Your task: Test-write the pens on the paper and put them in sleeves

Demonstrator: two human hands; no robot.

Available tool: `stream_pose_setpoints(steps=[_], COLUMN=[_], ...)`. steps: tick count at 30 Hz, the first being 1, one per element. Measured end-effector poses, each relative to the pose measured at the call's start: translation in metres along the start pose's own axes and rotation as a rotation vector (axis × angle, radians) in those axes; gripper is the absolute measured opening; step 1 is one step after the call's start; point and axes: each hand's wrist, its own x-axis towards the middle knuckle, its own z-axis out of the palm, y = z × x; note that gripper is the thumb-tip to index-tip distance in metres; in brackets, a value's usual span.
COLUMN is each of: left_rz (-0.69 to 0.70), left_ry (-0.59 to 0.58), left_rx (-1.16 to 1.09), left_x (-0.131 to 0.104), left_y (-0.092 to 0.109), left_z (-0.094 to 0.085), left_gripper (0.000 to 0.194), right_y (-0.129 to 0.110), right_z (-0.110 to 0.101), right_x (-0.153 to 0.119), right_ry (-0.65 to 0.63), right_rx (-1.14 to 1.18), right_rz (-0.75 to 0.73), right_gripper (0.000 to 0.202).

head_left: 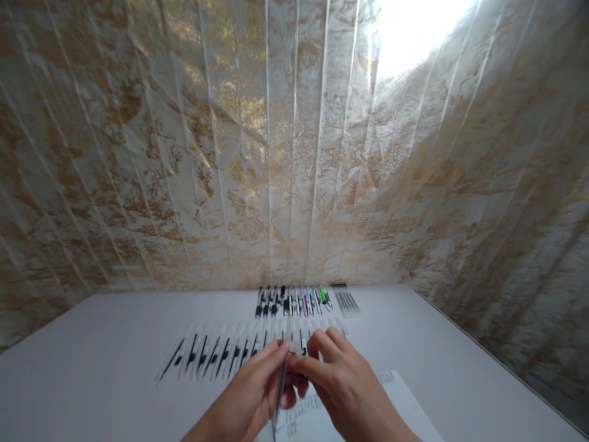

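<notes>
My left hand is closed around a slim, greyish, pen-like stick, which points down toward the front edge of the view. At its upper end is a clear, whitish piece. The thumb and finger of my right hand pinch close to that piece, and the two hands meet there. Fingers hide much of the join. Just beyond the hands lies a row of clear sleeves, each with a thin black pen part and a small black piece in it. Part of this row is behind my hands.
Farther back on the white table lie several pens, one a bright green marker. Right of them is a clear pack of thin dark refills. A written paper sheet lies under my hands. Patterned curtain fabric hangs behind.
</notes>
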Motion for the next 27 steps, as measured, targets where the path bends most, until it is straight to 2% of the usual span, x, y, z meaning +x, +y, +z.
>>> stream_pose_setpoints(steps=[6,9,16,21,24,27], left_rz=[0.008,-0.01,-0.01,-0.093,-0.107,-0.136], left_ry=[-0.092,-0.12,-0.148,-0.185,-0.179,-0.168], left_rx=[-0.029,-0.035,-0.084,-0.158,-0.077,0.127], left_x=[-0.004,-0.005,-0.008,-0.008,-0.007,-0.007], left_y=[-0.001,0.0,0.008,0.006,0.003,0.0], left_z=[-0.004,-0.004,0.0,0.0,0.003,0.008], left_gripper=[0.028,0.024,0.018,0.022,0.025,0.022], right_y=[-0.001,0.001,0.007,0.01,0.011,0.014], right_z=[-0.01,-0.013,-0.027,-0.034,-0.033,-0.031], right_x=[-0.001,-0.002,-0.01,-0.012,-0.009,-0.007], right_ry=[-0.1,-0.106,0.055,0.112,0.127,0.122], right_rx=[0.048,0.092,0.473,0.621,0.691,0.728], right_rz=[-0.034,-0.021,0.221,0.284,0.306,0.337], right_gripper=[0.02,0.019,0.015,0.011,0.009,0.006])
